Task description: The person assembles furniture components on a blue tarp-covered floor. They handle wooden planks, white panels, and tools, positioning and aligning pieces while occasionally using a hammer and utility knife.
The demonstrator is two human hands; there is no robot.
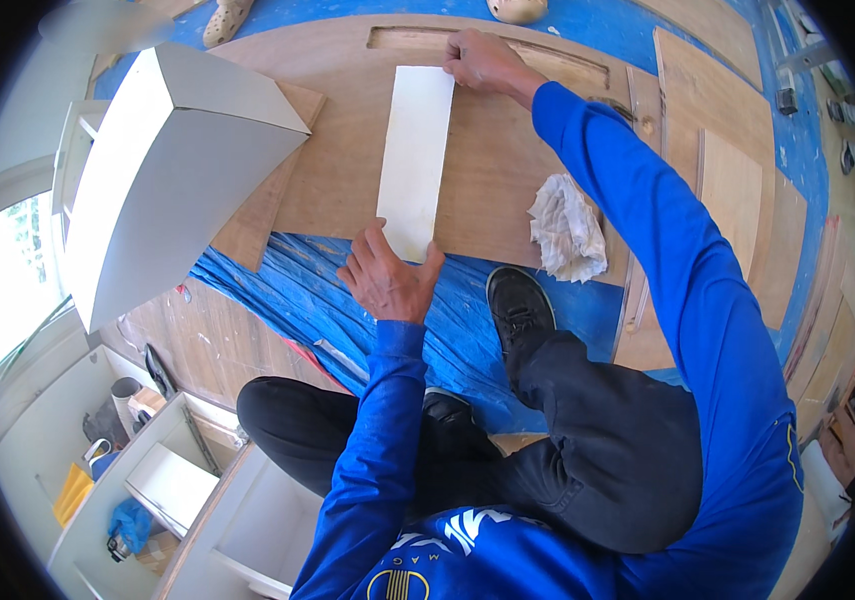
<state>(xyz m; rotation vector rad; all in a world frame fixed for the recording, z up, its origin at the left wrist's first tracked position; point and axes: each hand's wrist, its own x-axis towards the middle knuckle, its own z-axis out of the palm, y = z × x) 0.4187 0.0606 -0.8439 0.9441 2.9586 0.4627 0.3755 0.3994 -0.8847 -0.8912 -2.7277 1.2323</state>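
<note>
A narrow white board (416, 150) lies lengthwise in front of me over a large wooden panel (337, 190). My left hand (387, 275) is at its near end, thumb on the right edge and index finger on the left edge. The far right corner of the board is pinched by the fingers of my right hand (482, 65), its arm reaching far forward. To the right of the board rests a crumpled white cloth (567, 228), touched by neither hand.
A large white box-like cabinet piece (187, 160) stands at the left. Blue sheeting (307, 290) covers part of the floor. More wooden boards (737, 190) lie at the right. An open white drawer unit (162, 480) with loose items sits lower left. A beige clog (227, 20) shows at the far edge.
</note>
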